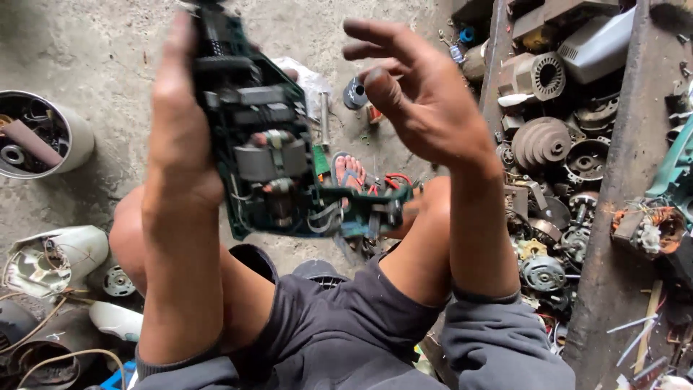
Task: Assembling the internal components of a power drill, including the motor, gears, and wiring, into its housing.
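- Left hand (180,137) is gripping the opened green power tool (271,144), held above the knees.
- Long axis is running 11 to 5 o'clock; motor and wiring are showing.
- Right hand (419,94) is hovering at 3 o'clock, fingers spread, holding nothing.

Opened drill (281,144) held in left hand (180,137); right hand (419,94) just right of it. Tin (43,133) far left; motor parts (556,180) far right.

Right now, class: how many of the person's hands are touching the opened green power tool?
1. The left hand grips the opened green power tool along its side; the right hand hovers beside it, fingers spread, not touching.
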